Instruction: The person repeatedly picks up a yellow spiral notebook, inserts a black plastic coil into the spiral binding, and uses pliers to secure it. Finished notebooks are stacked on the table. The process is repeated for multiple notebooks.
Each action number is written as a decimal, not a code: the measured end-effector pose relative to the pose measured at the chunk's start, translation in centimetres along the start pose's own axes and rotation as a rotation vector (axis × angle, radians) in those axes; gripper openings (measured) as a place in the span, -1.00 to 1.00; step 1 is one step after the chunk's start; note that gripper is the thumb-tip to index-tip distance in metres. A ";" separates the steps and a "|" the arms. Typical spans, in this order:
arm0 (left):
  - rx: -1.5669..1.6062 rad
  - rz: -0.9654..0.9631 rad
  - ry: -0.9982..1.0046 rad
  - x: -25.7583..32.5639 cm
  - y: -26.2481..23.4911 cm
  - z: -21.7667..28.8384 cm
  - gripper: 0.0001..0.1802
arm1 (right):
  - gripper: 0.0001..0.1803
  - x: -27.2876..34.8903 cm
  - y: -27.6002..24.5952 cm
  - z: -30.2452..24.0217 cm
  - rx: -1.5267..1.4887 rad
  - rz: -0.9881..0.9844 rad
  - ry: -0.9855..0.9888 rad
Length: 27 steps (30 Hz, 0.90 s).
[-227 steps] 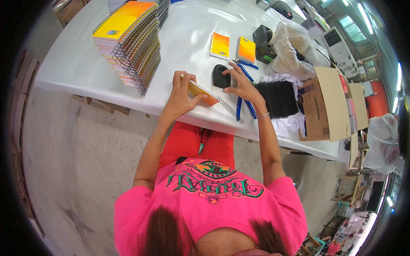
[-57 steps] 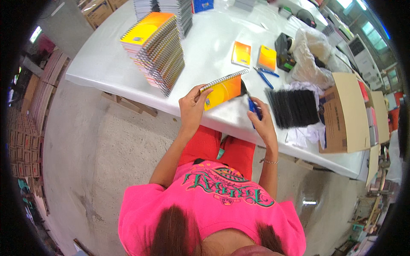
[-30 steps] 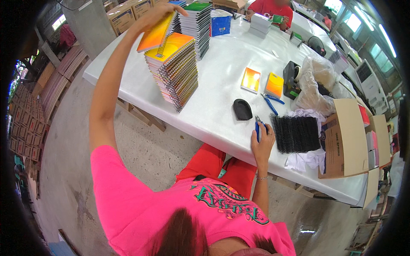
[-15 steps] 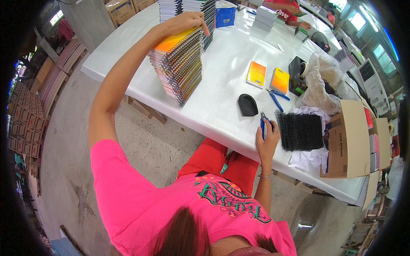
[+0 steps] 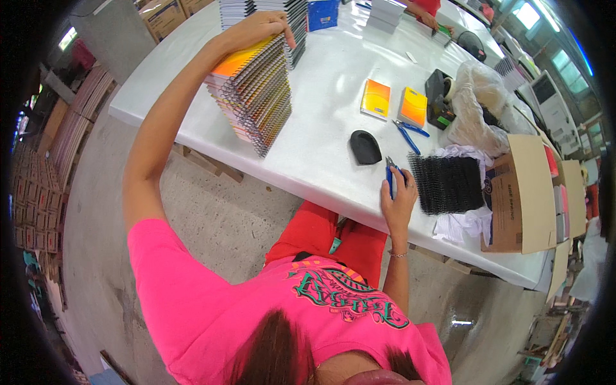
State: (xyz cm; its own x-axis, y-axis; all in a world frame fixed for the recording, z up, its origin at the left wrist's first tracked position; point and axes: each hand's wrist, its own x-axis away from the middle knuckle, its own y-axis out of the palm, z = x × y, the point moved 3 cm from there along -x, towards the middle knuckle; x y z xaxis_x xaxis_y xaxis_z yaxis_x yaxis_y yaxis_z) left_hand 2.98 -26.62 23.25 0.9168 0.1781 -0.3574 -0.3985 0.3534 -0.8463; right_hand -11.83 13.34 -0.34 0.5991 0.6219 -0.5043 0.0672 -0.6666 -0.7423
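My left hand (image 5: 266,29) lies over the top of a tall stack of spiral notebooks (image 5: 256,96) with orange-yellow covers. Its fingers curl over the coil-bound edge. Down at the near table edge, my right hand (image 5: 399,196) is closed around blue-handled wire cutters (image 5: 390,169), jaws pointing away from me. To the left of the cutters sits a black, shallow dish-like piece (image 5: 366,147). A second blue-handled cutting tool (image 5: 409,131) lies farther off, beside two small orange-yellow notebooks (image 5: 375,99). Black spiral coils (image 5: 446,184) lie right of my right hand.
An open cardboard box (image 5: 504,212) stands at the right, near a clear plastic bag (image 5: 478,109) and a black tape dispenser (image 5: 439,96). More notebook stacks (image 5: 296,32) and a blue packet (image 5: 322,15) stand behind. Another person's arm (image 5: 420,13) reaches over the far side.
The view has shifted slightly, so the table sits higher in the picture. Both hands keep their places on the notebooks and the wire cutters.
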 end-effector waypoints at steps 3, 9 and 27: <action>0.000 -0.043 -0.025 -0.2 -0.2 0.6 -0.54 | -0.56 0.0 0.1 0.3 -0.003 -0.007 0.004; -0.163 -0.005 -0.016 -0.5 -1.6 0.8 -0.59 | -0.61 -4.7 -1.4 1.0 -0.165 -0.038 0.043; 0.533 -0.353 -0.151 13.7 10.7 18.0 -0.69 | -0.55 -22.5 6.1 16.1 -0.144 -0.193 0.560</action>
State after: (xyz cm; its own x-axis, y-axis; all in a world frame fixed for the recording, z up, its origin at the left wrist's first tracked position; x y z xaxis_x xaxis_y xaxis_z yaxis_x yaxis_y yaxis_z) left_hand 10.79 -3.86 16.39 0.9967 0.0808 -0.0017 -0.0670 0.8137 -0.5774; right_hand -37.72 1.87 -0.64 0.8912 0.4527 -0.0291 0.3001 -0.6364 -0.7106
